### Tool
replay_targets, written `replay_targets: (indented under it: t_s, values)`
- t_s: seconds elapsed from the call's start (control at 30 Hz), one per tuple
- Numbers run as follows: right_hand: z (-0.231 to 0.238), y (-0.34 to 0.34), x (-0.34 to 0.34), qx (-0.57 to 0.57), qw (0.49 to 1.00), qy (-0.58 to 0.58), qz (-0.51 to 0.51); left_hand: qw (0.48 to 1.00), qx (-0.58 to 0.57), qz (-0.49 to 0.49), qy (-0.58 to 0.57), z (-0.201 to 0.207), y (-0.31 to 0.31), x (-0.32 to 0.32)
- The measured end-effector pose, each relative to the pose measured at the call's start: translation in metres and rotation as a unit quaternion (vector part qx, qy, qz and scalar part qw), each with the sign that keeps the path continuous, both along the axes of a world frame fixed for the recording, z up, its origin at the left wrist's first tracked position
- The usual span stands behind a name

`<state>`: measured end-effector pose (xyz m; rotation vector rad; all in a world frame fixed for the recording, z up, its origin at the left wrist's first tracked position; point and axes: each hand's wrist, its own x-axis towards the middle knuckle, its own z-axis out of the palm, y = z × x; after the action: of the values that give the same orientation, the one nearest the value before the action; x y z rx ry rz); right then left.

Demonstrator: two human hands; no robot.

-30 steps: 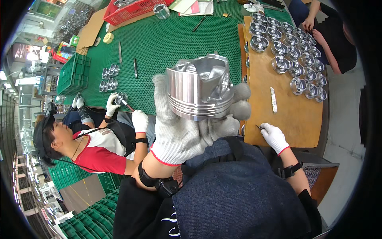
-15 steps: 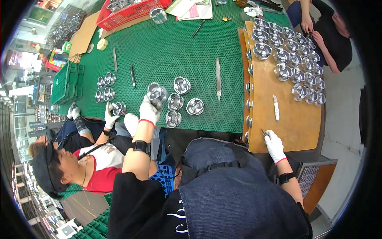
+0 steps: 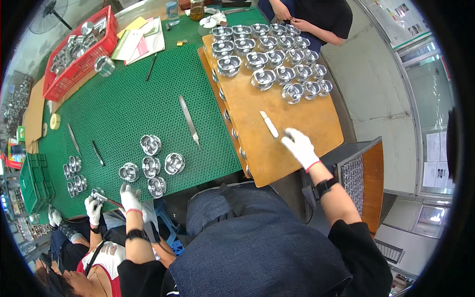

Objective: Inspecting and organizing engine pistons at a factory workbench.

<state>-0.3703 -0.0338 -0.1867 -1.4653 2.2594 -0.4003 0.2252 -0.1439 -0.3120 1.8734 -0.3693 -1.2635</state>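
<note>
My left hand (image 3: 130,199), in a white glove, is just below a silver piston (image 3: 128,172) standing on the green mat. Its fingers look slightly apart and hold nothing. Several more pistons stand close by, among them one at the top of the group (image 3: 150,145) and one on its right side (image 3: 174,163). My right hand (image 3: 300,149), also gloved, hovers over the tan board (image 3: 297,123) with fingers closed. A thin dark tool seems to poke out of its fingertips, blurred. Near it lies a white-handled knife (image 3: 269,124).
Rows of pistons (image 3: 267,43) cover the board's far part. A flat file (image 3: 189,121) lies on the mat. Far left stands a red crate (image 3: 81,52) of metal parts. Beside me on the left, a co-worker's gloved hand (image 3: 93,210) holds a piston; another person stands beyond the board.
The piston from my left hand now stands on the mat, and that hand has drawn back. My right hand has moved farther over the board. The view has turned right.
</note>
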Motion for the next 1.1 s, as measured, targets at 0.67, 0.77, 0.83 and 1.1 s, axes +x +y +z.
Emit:
replay_targets:
  t_s: [0.67, 0.77, 0.83, 1.1]
  values:
    - [0.163, -0.063, 0.05, 0.027, 0.876, -0.437, 0.203, 0.828, -0.353, -0.414, 0.137, 0.261, 0.05, -0.288]
    - [0.208, -0.052, 0.073, 0.096, 0.83, -0.411, 0.364, 0.842, -0.338, -0.39, 0.156, 0.263, 0.064, -0.295]
    - [0.196, -0.045, 0.06, -0.022, 0.803, -0.484, 0.347, 0.832, -0.316, -0.378, 0.256, 0.294, 0.063, -0.3]
    - [0.252, -0.047, 0.071, -0.208, 0.8, 0.188, 0.531, 0.734, -0.436, -0.52, -0.031, 0.308, 0.063, -0.27]
